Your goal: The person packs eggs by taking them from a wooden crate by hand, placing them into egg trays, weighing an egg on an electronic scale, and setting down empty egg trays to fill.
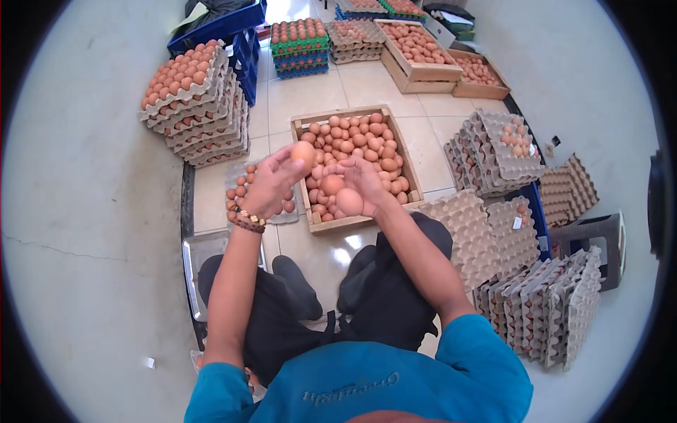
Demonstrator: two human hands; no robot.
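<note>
My left hand [271, 185], with a beaded bracelet on the wrist, grips a brown egg [303, 153] between thumb and fingers above the left part of a wooden crate [411, 166]. Cupped palm up over the same crate, my right hand [364, 182] holds two eggs; one egg [349, 201] lies nearer me, the other egg [331, 185] just behind it. Many loose brown eggs [367, 134] fill the crate. Partly hidden under my left arm is a grey egg tray [285, 217] with some eggs in it.
Tall stacks of filled egg trays [204, 113] stand at the left. Green and blue plastic trays [300, 48] and more wooden crates [427, 72] of eggs are at the back. At the right are carton tray stacks [486, 155], flat trays [458, 225] and a grey stool [610, 247].
</note>
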